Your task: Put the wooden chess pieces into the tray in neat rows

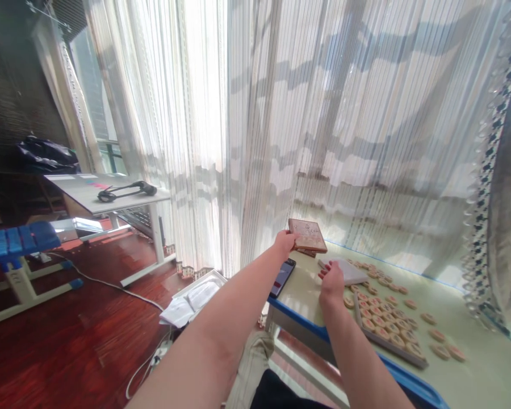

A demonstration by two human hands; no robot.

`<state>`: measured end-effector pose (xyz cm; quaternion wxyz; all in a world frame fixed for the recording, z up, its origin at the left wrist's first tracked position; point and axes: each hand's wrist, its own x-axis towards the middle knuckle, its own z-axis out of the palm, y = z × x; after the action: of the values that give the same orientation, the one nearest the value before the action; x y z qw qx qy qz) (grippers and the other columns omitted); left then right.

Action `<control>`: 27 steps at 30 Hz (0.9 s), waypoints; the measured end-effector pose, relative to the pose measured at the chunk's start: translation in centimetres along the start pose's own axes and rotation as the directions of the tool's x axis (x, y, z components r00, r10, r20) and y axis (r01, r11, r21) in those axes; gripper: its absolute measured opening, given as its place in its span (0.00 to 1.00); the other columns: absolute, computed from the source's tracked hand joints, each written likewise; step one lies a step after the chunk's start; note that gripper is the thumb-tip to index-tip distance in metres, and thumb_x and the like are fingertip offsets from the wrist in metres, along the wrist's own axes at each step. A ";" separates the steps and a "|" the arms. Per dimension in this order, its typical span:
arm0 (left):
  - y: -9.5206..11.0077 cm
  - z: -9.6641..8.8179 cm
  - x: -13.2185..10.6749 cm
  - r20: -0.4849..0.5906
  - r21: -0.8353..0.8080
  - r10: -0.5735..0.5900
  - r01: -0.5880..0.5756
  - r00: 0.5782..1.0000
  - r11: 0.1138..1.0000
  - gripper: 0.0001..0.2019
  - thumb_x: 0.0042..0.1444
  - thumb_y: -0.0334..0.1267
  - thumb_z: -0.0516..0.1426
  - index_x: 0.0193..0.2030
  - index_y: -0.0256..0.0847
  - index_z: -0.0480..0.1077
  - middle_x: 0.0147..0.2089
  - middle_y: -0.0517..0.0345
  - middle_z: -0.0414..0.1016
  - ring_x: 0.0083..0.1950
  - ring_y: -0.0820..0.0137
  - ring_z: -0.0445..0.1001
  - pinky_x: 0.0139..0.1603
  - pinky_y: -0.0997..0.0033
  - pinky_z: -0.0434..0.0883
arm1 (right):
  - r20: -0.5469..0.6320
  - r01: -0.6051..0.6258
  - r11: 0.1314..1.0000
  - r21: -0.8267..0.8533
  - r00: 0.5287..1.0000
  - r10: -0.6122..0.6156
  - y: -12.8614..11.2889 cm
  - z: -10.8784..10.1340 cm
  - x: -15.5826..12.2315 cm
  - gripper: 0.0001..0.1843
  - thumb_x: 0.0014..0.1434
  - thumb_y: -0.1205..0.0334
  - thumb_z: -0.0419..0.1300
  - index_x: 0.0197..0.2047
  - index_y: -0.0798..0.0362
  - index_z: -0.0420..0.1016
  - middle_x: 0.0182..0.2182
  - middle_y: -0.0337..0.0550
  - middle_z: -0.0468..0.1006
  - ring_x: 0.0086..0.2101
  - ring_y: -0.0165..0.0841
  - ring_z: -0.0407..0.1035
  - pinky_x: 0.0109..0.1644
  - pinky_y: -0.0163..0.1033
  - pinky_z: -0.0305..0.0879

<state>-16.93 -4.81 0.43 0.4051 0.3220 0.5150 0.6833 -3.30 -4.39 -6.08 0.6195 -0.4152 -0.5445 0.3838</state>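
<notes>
My left hand (284, 242) is closed on the left edge of a square, flat brown box (309, 234) with dark drawing on its top, at the far end of the table. Closer in, my right hand (333, 281) grips the near left side of a flat white panel or box lid (348, 272). Just right of that hand, a shallow tray (413, 359) holds rows of round wooden xiangqi pieces (378, 320), some marked red. Several loose pieces (438, 336) lie around the tray and behind the white panel. Beside my left wrist rests a dark phone (283, 276).
The pale table (489, 346) has a raised blue edge. A sheer curtain (255, 136) hangs right behind it. Papers in a box (196, 298) sit low on the left. Further left are a grey desk (80, 193), a blue stool (21, 241) and a floor cable (119, 288).
</notes>
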 end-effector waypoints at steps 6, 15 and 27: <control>-0.3 2.5 -6.7 0.226 -0.085 -0.042 0.063 0.973 0.994 0.10 0.50 0.29 0.56 0.41 0.33 0.71 0.38 0.50 0.76 0.35 0.70 0.75 0.37 0.71 0.72 | -0.068 -0.112 0.906 0.407 0.986 0.153 -3.0 -8.0 -2.8 0.32 0.57 0.40 0.36 0.48 0.55 0.64 0.41 0.50 0.73 0.37 0.33 0.71 0.41 0.41 0.70; -4.6 9.5 -12.1 0.402 0.262 0.213 -0.335 0.890 0.905 0.11 0.55 0.36 0.52 0.41 0.35 0.72 0.42 0.49 0.76 0.43 0.64 0.73 0.44 0.66 0.70 | -0.097 -0.042 0.999 0.028 0.994 0.044 -4.3 -17.4 -5.0 0.30 0.46 0.50 0.60 0.51 0.54 0.68 0.44 0.47 0.75 0.38 0.37 0.71 0.41 0.41 0.69; -7.5 10.8 -13.6 0.425 0.711 0.378 -0.562 0.822 0.423 0.20 0.60 0.43 0.44 0.55 0.41 0.64 0.49 0.46 0.73 0.49 0.58 0.71 0.50 0.64 0.65 | 0.020 0.355 0.803 -0.479 0.919 -0.395 -0.3 -20.6 -4.5 0.34 0.48 0.48 0.60 0.55 0.58 0.67 0.42 0.54 0.72 0.39 0.41 0.65 0.46 0.50 0.63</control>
<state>0.27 -10.97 -4.29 0.0515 0.6683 0.6134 0.4177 16.64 -10.71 -8.65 0.5841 -0.4530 -0.6672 0.0918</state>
